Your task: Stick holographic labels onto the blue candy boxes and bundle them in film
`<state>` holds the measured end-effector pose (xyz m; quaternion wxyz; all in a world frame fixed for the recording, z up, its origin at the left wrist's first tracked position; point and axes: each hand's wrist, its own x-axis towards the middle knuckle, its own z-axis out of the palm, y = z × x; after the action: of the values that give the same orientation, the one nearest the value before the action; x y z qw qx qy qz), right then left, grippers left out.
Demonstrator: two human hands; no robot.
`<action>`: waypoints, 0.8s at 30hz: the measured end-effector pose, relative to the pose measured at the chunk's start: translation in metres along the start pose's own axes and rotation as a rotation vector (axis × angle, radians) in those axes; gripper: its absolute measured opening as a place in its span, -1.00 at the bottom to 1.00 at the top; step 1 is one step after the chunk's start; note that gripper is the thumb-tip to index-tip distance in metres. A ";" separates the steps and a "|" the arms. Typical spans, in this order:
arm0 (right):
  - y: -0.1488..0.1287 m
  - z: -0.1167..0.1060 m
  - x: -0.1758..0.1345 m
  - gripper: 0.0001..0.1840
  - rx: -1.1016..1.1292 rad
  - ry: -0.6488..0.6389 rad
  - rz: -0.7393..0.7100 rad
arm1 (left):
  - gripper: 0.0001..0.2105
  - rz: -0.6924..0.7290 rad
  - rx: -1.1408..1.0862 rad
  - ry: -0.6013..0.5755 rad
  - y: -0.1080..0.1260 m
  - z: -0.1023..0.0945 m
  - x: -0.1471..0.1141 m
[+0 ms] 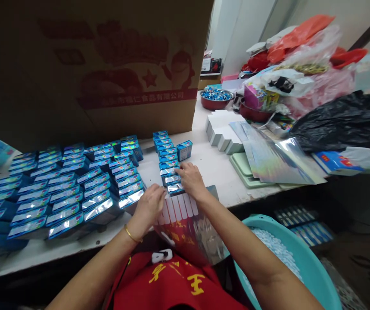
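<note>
A short row of small shiny blue boxes (168, 165) stands on the white table in front of me. At the near end of this row, my right hand (191, 178) has its fingertips bent together against the top of a box; whatever they pinch is hidden. My left hand (150, 204) is closed at the row's left front corner, thumb and fingers pressed together on something too small to name. Below both hands lies a sheet of white strips (180, 207) over a red printed surface. One more blue box (184, 150) stands just right of the row.
Many blue boxes (65, 193) fill the table's left side in rows. A large carton (107, 64) rises behind them. To the right are white card stacks (225, 131), shiny sheets (268, 155) and plastic bags (343, 120). A turquoise tub (320, 271) of pale pieces stands below.
</note>
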<state>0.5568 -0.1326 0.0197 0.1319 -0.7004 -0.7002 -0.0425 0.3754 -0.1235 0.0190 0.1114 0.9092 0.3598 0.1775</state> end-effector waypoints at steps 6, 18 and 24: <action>0.001 0.006 0.009 -0.62 0.070 0.020 -0.003 | -0.74 0.006 0.098 0.167 -0.036 -0.002 0.039; -0.008 -0.006 0.012 -0.66 -0.173 -0.089 -0.221 | -0.71 -0.024 0.073 0.047 -0.049 0.017 0.052; -0.002 -0.014 0.012 -0.71 -0.118 -0.113 -0.124 | -0.78 -0.035 0.084 0.039 -0.051 0.014 0.051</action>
<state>0.5567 -0.1244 0.0359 0.0477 -0.6634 -0.7449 -0.0522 0.3840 -0.0527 0.0020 0.0692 0.9030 0.3848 0.1781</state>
